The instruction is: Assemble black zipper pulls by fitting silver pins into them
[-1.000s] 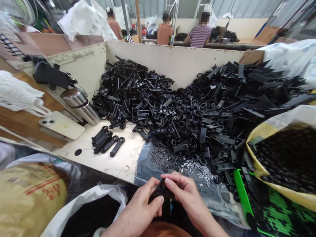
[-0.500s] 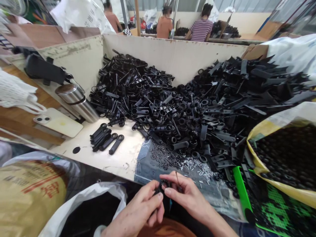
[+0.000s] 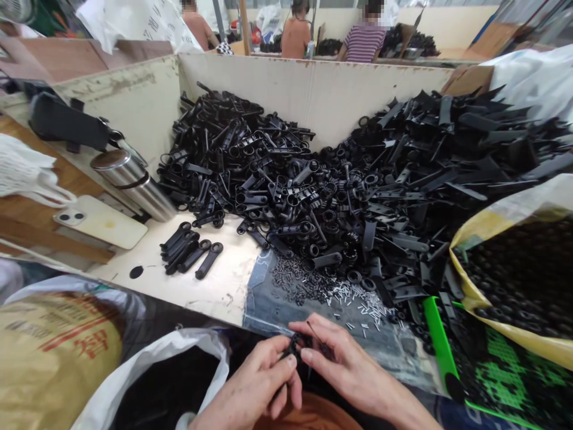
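Note:
At the bottom middle, my left hand is closed around a small black plastic part with a round end. The rest of that part is hidden by the fingers. My right hand meets it from the other side, thumb and fingertips at the ring-like end. A thin, dark rod-like tool sticks up between the right fingers; its lower end is mostly covered. Just beyond the hands, small metal pins and tiny dark pieces lie scattered on a denim cloth.
A big heap of black parts fills the bin behind. Several assembled handles lie left, near a phone and steel flask. At right are a green tray and a yellow-edged sack. People sit beyond.
The view has tilted and shifted slightly. Both hands stay together at the black part, with the thin tool leaning a little more to the left.

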The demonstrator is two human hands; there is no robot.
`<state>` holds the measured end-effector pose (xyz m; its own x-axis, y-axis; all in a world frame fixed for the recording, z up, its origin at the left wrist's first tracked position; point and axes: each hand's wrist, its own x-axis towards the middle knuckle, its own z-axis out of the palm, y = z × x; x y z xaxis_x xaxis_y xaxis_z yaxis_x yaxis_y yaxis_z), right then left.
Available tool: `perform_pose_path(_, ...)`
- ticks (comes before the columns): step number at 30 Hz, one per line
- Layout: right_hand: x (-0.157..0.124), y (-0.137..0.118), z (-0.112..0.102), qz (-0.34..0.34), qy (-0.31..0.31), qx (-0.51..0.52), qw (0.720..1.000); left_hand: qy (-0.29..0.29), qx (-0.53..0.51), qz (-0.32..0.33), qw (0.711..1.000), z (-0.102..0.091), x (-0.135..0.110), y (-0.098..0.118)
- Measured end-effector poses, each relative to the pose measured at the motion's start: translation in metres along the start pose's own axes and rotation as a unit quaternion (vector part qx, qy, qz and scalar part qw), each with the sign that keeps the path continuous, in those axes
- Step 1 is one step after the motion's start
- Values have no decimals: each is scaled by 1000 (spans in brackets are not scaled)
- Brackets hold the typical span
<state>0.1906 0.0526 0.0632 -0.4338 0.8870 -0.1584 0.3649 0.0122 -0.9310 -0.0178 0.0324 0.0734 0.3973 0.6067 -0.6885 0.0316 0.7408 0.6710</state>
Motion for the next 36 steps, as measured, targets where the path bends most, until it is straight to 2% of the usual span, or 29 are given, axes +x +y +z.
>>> perform_pose_path(3, -3, 5, 4, -6, 19, -9, 1000, -25, 13, 5, 1000, -3, 3, -6)
perform_pose_path(6, -6, 6, 4, 15, 39, -17, 999, -43, 20, 16, 999, -8, 7, -4)
perform_pose_path(8, -7, 5, 0, 36, 55, -9, 998, 15, 20, 44, 999, -13, 10, 4)
perform_pose_path(11, -7, 4, -8, 57, 114, -16, 992, 155, 24, 100, 983, -23, 14, 21)
perform_pose_path(13, -5, 6, -11, 68, 141, -33, 987, 195, 8, 105, 975, -28, 17, 30)
perform_pose_path(18, 0, 11, -4, 52, 125, -51, 989, 174, -68, 51, 981, -27, 17, 34)
perform_pose_path(24, 0, 12, 7, 7, 142, -63, 988, 173, -76, 29, 982, -19, 10, 33)
perform_pose_path(36, -2, 16, 12, -5, 106, -59, 993, 179, -67, 36, 981, -8, 7, 28)
